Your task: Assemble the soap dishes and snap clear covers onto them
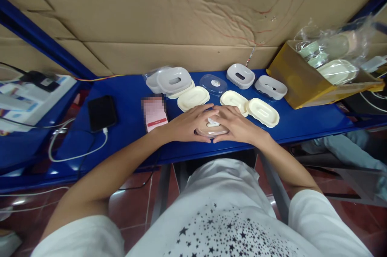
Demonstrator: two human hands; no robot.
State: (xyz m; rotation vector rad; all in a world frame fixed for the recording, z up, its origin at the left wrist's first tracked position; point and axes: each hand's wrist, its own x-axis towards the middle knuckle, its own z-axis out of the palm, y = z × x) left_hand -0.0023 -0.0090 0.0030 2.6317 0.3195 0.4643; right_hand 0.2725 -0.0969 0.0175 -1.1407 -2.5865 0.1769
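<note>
At the front of the blue table my left hand point(192, 123) and my right hand point(239, 125) close round a small oval soap box point(208, 131) from both sides. Its clear lid, with a white sticker on top, shows between my thumbs. My fingers meet over its far edge and hide much of it. Just beyond lie cream oval trays point(194, 98), two more of them point(262, 112) near my right hand. A clear oval lid point(213, 84) with a round sticker rests behind these.
Grey-white soap box bases point(174, 81) stand at the back left, others point(241, 75) at the back right. A cardboard box point(286, 75) holds plastic-wrapped pieces. Left of my hands lie a pink-screened phone point(155, 117) and a black device point(102, 113) with a white cable point(90, 155).
</note>
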